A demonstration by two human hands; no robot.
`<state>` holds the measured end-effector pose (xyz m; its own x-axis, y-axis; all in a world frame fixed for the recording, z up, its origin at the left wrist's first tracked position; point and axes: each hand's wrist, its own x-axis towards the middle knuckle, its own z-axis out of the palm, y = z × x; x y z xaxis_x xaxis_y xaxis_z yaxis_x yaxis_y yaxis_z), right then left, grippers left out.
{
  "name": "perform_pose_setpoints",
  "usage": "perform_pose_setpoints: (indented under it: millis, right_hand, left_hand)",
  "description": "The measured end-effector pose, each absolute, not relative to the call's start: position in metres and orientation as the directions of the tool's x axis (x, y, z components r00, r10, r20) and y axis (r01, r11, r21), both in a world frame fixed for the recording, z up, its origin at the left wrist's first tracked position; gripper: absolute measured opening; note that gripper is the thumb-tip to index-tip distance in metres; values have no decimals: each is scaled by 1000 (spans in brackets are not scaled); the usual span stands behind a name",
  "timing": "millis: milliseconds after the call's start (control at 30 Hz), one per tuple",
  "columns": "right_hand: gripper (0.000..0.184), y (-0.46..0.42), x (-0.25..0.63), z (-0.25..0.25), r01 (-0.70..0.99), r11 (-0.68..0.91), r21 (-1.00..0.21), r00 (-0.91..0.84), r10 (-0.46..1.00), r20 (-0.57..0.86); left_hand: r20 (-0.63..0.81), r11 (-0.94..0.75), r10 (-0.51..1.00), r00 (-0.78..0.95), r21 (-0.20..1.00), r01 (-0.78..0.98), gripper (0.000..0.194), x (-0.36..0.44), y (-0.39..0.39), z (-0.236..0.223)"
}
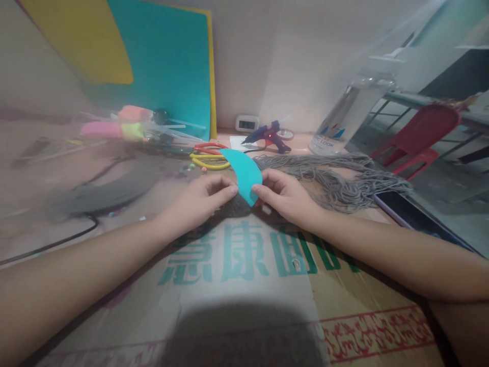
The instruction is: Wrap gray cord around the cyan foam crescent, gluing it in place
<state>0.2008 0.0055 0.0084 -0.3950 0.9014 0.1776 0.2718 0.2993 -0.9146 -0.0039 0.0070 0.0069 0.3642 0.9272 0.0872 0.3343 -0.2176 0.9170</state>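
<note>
Head view: curved turquoise piece (246, 176) was at frame centre, raised over the surface (301, 149), wide face toward the camera. Right hand (284, 191) was clamped on its lower right edge, thumb on the face. Left hand (208, 196) had thumb and finger close together at the left edge; couldn't tell if it pinched or only touched. Hands apart, piece between them. Two-sided hold probably kept it flat and steady.

Printed cardboard (244, 311) filled lower centre, likely as a work mat. Orange-red handle (208, 148) and yellow handle (210, 163) sat just behind the piece. Glue gun (267, 136) stood at upper centre, nozzle over white paper (236, 142), probably to catch drips; red light showing. Small white display (247, 123) was beside it.

Gray cord bundle (332, 178) was right of centre, phone (424, 221) at right, near the cord. Turquoise sheet (171, 61) leaned on the wall, upper left, likely to save room.

Containers: clear bottle (336, 122), upper right, white cap on; couldn't tell if it held liquid. Couldn't make out any other container in the blur at left.
</note>
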Motion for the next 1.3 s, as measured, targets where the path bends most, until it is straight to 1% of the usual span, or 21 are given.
perform_pose_setpoints:
  millis: [233, 400, 567, 667, 733, 900, 1000, 1133, 1300]
  right_hand:
    - [15, 7, 200, 8, 284, 355, -891, -425, 880, 215]
    - [15, 6, 200, 8, 285, 340, -896, -422, 884, 201]
    - [18, 7, 201, 8, 300, 307, -903, -389, 904, 178]
    - [19, 10, 202, 8, 273, 289, -918, -354, 917, 183]
    - [18, 11, 202, 9, 243, 290, -925, -340, 919, 199]
    - [18, 10, 202, 10, 238, 281, -930, -358, 915, 185]
    - [18, 8, 202, 10, 257, 280, -925, -368, 913, 174]
    - [23, 7, 203, 10, 314, 280, -907, -402, 905, 141]
    - [24, 5, 202, 10, 388, 358, -849, -399, 896, 196]
  left_hand:
    - [90, -210, 927, 363, 929, 305, 26, -5, 8, 4]
    - [110, -234, 927, 357, 916, 325, 26, -4, 8, 4]
    - [150, -263, 931, 334, 909, 324, 33, -5, 7, 5]
    - [89, -201, 938, 335, 928, 315, 32, -4, 7, 4]
    - [71, -197, 935, 348, 919, 341, 32, -4, 6, 3]
    - [118, -282, 919, 376, 863, 419, 27, -4, 5, 1]
    - [142, -323, 903, 405, 845, 425, 25, -5, 4, 0]
    - [152, -335, 902, 404, 837, 433, 27, -4, 4, 0]
    - [164, -366, 895, 415, 802, 473, 29, -4, 4, 1]
